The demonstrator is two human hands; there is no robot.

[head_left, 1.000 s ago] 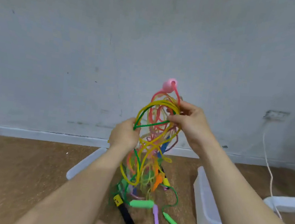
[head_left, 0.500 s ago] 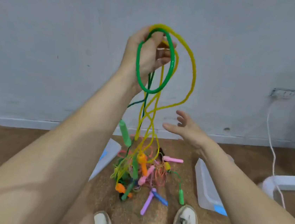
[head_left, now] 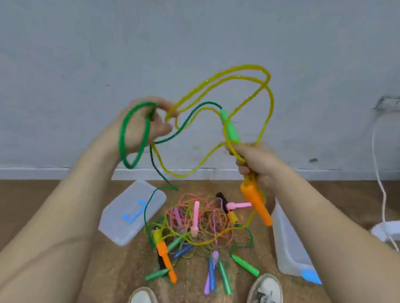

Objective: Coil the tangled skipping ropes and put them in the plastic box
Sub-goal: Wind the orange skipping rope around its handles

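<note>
Head: orange handle (head_left: 257,204), tip down-right

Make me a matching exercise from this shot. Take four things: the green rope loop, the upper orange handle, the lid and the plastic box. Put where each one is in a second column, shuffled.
Things
1. green rope loop
2. upper orange handle
3. lid
4. plastic box

Places
A. on the floor, right of the rope pile
B. gripped in the left hand
C. on the floor, left of the rope pile
D. dangling below the right hand, which grips the green handle

Pairs: 1-B, 2-D, 3-C, 4-A
</note>
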